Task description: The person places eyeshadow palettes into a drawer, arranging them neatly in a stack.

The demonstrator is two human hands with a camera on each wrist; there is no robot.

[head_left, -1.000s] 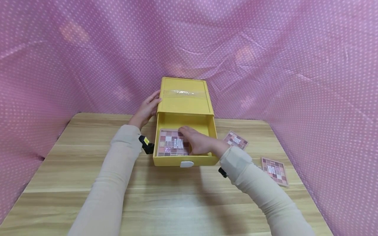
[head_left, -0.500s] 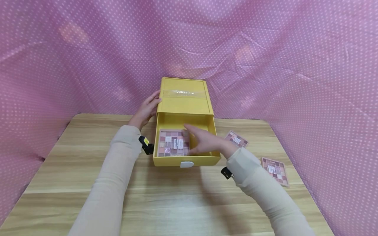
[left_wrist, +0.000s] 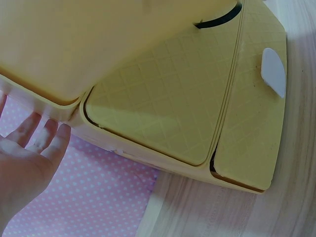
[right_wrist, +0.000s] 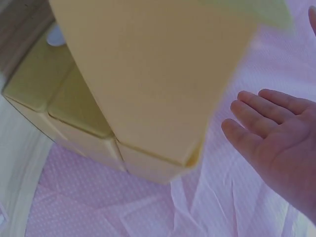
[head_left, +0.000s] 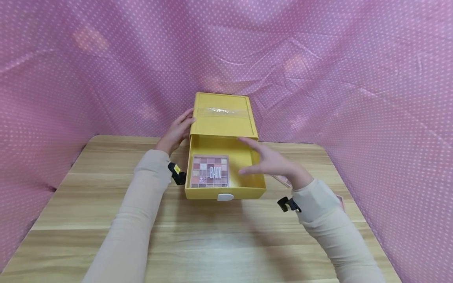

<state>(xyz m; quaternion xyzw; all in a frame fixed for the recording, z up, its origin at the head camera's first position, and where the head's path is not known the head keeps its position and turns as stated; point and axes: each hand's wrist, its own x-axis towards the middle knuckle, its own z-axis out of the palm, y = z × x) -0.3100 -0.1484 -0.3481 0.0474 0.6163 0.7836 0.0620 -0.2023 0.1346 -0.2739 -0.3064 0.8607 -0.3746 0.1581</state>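
A yellow drawer cabinet [head_left: 223,124] stands at the table's back, its top drawer [head_left: 205,193] pulled out. Inside that drawer, on the left, lies a pinkish eyeshadow palette [head_left: 210,171] with "BACK" on its lid. My left hand [head_left: 175,131] rests its fingertips against the cabinet's left side, fingers extended, as the left wrist view also shows [left_wrist: 29,158]. Over the drawer's right wall hovers my right hand [head_left: 272,159], thumb and fingers spread, holding nothing. In the right wrist view, the right hand [right_wrist: 276,133] is apart from the cabinet.
Two more palettes lie on the wooden table at the right: one [head_left: 282,180] mostly hidden under the right hand, the other [head_left: 341,201] behind the sleeve. Lower drawers [left_wrist: 163,94] are closed. A pink dotted curtain [head_left: 226,47] surrounds the table's back and sides.
My right hand has let go of the palette in the drawer, then risen and moved right. The palette stays in the drawer's left part. My left hand keeps its place.
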